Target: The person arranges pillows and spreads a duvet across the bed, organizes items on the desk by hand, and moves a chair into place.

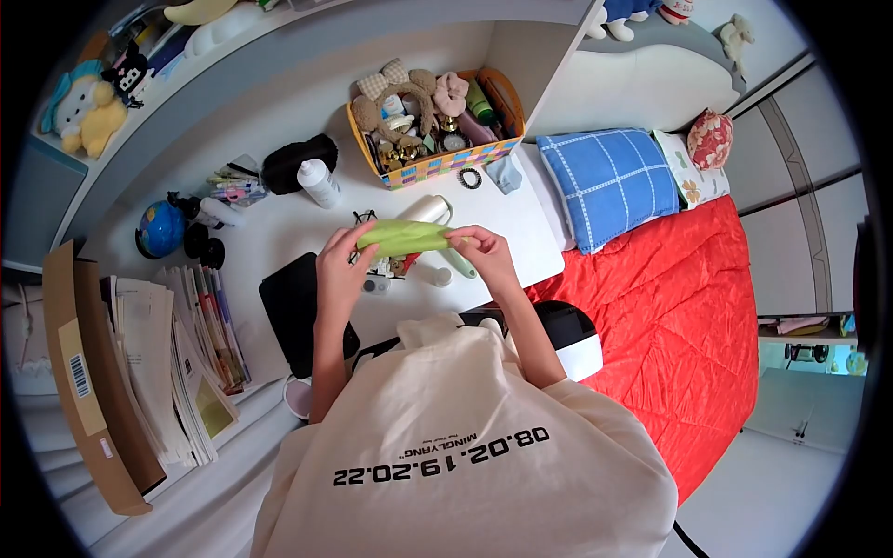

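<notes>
A light green, soft-looking strip, perhaps folded cloth [405, 237], stretches between my two hands above the white desk [251, 242]. At its left end, my left hand [344, 262] pinches it between thumb and fingers. The other end is held by the fingertips of my right hand [486, 253]. Beneath and behind the strip lie a white cylinder [428, 210], a small white jar [442, 277], a grey object [375, 285] and a green handle [460, 264]. Part of these things is hidden by the strip.
A colourful basket [446, 166] of hair accessories stands at the back, with a white bottle [319, 183] to its left. A black tablet-like object [302, 312] lies left of my arms. Books [149, 363] stand far left; a red quilt [660, 325] covers the bed at right.
</notes>
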Demonstrator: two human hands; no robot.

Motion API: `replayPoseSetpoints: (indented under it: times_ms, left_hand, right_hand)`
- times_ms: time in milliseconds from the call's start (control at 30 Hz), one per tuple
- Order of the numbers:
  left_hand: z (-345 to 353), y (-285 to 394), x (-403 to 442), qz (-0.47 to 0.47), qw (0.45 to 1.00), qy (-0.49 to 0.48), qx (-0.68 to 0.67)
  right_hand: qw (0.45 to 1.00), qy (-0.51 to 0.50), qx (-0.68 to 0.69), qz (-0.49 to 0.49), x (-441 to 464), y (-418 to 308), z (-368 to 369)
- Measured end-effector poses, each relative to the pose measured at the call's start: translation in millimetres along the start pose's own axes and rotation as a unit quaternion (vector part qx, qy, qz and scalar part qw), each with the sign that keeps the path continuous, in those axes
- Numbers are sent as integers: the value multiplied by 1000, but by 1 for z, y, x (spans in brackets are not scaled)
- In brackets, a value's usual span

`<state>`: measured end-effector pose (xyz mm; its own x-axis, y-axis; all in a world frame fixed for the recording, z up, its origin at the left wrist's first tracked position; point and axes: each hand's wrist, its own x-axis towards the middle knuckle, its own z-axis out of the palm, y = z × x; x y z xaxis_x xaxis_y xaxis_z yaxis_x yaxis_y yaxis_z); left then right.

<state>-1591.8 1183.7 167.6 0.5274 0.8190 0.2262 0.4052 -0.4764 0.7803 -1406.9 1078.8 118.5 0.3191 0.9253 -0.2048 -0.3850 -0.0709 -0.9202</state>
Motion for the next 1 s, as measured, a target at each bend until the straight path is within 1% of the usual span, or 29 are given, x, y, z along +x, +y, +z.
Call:
replayPoseSetpoints:
  times_ms: [33,67,100,133,167,200,233,267,300,333,367,400,433,500,533,567,600,633,667,700,733,800,833,867,900,933,1000]
  left_hand:
    - [0,-2,-1,0,1000,0,0]
    - [1,-6,-2,14,999,14,41]
    - [2,-8,-2,27,996,28,82]
    - [3,-6,-2,27,996,27,82]
    - [4,-2,-1,84,988,60,115]
    - [5,0,0,141,975,92,147]
    - [7,-4,1,142,975,91,146]
    - [11,-13,1,123,990,59,32]
    - [13,-19,1,102,991,27,-82]
    - [14,-18,0,102,991,27,-82]
    - [15,-16,-3,-7,974,-10,-225]
    - [16,-15,-5,-116,925,-45,-360]
    - [17,-19,-6,-116,925,-45,-360]
    - [18,-28,-8,-144,905,-74,-394]
    - [19,-27,-8,-144,905,-74,-394]
    - [19,-24,-8,-146,879,-92,-444]
    - [19,-22,-7,-148,850,-111,-493]
    - [20,-18,-7,-147,850,-110,-493]
    - [21,-14,-6,-160,861,-89,-475]
    - [22,-13,-7,-172,870,-68,-457]
    - [24,-14,-7,-173,870,-68,-457]
    - [29,-20,-7,-127,951,-57,-276]
    - [29,-15,-7,-128,951,-57,-276]
    - [27,-7,-7,-117,972,-83,-187]
    - [28,-1,-7,-104,984,-107,-95]
    - [32,1,-8,-105,984,-107,-95]
    - [44,1,-11,-85,985,-118,-98]
  right_hand:
    - [987,32,-119,-100,1,1,2]
    - [950,63,-235,-198,1,1,4]
    - [950,63,-235,-198,0,0,5]
    - [898,91,-354,-247,-3,-8,9]
    - [828,118,-465,-291,-6,-14,12]
    - [828,119,-465,-291,-8,-17,13]
    - [842,126,-461,-250,-9,-19,13]
    - [855,132,-456,-209,-9,-20,13]
    - [855,132,-455,-209,-9,-20,12]
    - [852,133,-451,-233,-8,-20,12]
    - [847,134,-446,-257,-7,-19,11]
    - [847,133,-446,-257,-3,-16,8]
    - [897,71,-349,-261,0,-13,5]
    - [933,7,-248,-259,1,-8,2]
    - [988,-20,-88,-124,-3,-12,5]
    - [996,-45,77,18,-5,-13,7]
    - [996,-46,77,18,-6,-12,5]
    - [993,-95,57,42,-5,-10,3]
    - [987,-145,36,67,-5,-9,3]
    - [991,-121,-3,64,-5,-7,6]
    - [991,-121,-3,65,-4,-5,6]
    - [991,-9,-115,61,0,1,3]
    - [996,25,-82,25,1,1,6]
    - [996,24,-82,26,1,3,8]
    - [991,49,-124,-15,1,6,10]
    - [982,75,-164,-56,1,8,12]
    - [981,58,-179,-43,2,10,18]
